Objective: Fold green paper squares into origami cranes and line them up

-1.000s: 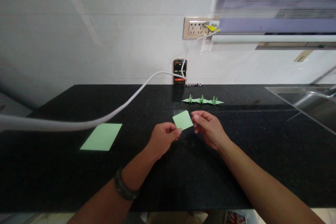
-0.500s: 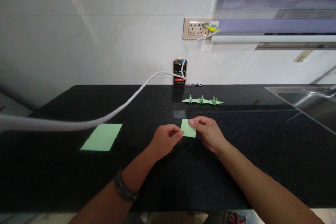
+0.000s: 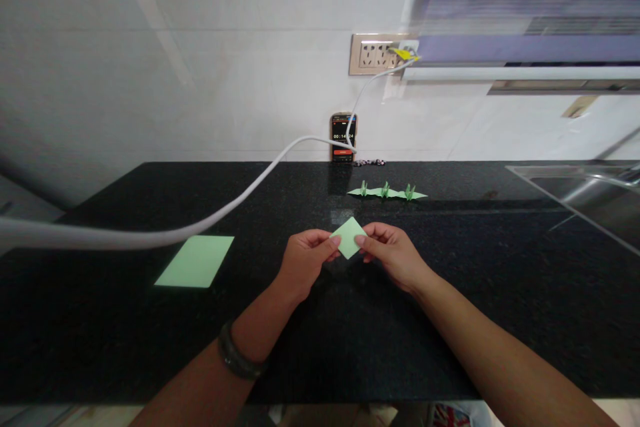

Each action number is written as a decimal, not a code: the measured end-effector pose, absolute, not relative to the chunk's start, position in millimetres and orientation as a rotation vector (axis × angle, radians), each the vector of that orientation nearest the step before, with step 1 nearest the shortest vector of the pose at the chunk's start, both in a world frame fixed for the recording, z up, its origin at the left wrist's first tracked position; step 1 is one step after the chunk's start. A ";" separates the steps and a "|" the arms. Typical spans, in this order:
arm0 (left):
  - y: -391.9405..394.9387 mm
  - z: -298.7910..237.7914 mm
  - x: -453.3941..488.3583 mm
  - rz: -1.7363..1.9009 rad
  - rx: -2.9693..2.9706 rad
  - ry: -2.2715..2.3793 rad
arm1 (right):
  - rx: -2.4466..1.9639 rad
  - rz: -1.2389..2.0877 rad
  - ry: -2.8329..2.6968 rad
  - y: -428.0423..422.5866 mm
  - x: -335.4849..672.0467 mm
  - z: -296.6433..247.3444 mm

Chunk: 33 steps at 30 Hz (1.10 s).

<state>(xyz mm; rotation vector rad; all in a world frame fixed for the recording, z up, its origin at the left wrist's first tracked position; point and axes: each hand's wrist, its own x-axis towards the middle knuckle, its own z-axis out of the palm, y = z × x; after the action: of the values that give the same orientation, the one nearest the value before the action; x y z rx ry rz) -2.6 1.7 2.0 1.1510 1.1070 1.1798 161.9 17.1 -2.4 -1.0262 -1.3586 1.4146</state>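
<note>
A small light-green square of paper (image 3: 349, 235) is held up over the dark counter, one corner pointing away from me and one toward me. My left hand (image 3: 306, 261) pinches its left corner, thumb on top. On the opposite corner, my right hand (image 3: 393, 253) pinches with its thumb on top too; the fingers beneath are partly hidden. Beyond my hands stand three folded green paper cranes (image 3: 386, 192) in a row, wings touching or nearly so. Larger green paper (image 3: 196, 263) lies flat to the left.
A white cable (image 3: 240, 199) runs across the view from the left to a wall socket (image 3: 369, 55). Against the wall leans a phone (image 3: 342, 139) showing a timer, with a beaded string (image 3: 370, 162) beside it. A metal sink (image 3: 590, 200) is set in the black counter (image 3: 320, 353) at right.
The small paper square has turned from flat-edged to a diamond position. Both hands have shifted their grip to its left and right corners, and the left hand has moved slightly left.
</note>
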 end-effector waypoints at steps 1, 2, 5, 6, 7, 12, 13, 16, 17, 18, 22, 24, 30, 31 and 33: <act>1.4 1.5 -2.1 1.129 1.157 1.092 | -1.026 1.385 -1.334 17.8 162.6 -2.1; 0.8 1.0 -1.5 1.077 1.166 1.074 | -1.025 1.358 -1.319 18.3 163.1 -1.8; -1.7 0.8 0.7 0.965 1.163 1.012 | -1.026 1.316 -1.346 18.0 163.7 -1.4; -2.3 1.1 1.2 0.959 1.141 0.996 | -1.024 1.315 -1.378 17.3 163.3 -1.7; -2.6 1.5 1.4 0.966 1.116 0.982 | -1.021 1.315 -1.411 16.5 162.7 -2.1; -0.3 2.3 -0.9 1.062 1.022 0.962 | -0.958 1.176 -1.414 13.0 157.7 -4.7; 0.5 2.2 -1.5 1.079 1.008 0.964 | -0.959 1.125 -1.400 12.5 157.1 -4.8; 2.3 1.6 -2.5 1.110 0.983 0.971 | -1.031 0.991 -1.439 11.4 157.1 -3.9; 2.5 1.5 -2.5 1.114 0.980 0.974 | -1.061 0.959 -1.467 11.1 157.4 -3.4; 2.6 1.5 -2.5 1.117 0.978 0.974 | -1.084 0.936 -1.494 10.8 157.7 -3.0; 2.0 2.4 -2.1 1.119 0.984 0.962 | -1.101 0.901 -1.526 10.7 157.8 -2.1; 1.6 3.2 -2.1 1.122 0.991 0.957 | -1.107 0.891 -1.523 10.5 157.3 -2.1; 2.2 3.7 -1.2 1.136 0.989 0.998 | -1.129 0.785 -1.560 8.0 157.3 -3.4; 2.4 3.7 -1.0 1.146 0.981 1.008 | -1.133 0.758 -1.575 7.7 157.7 -3.7; 2.7 3.8 -0.8 1.163 0.961 1.029 | -1.125 0.696 -1.614 7.4 158.6 -4.1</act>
<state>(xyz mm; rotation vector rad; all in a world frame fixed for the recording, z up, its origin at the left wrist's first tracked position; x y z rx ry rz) -0.8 2.7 3.8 0.9611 1.0289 1.1626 158.6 7.4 -4.1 -1.1251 -1.6144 0.6964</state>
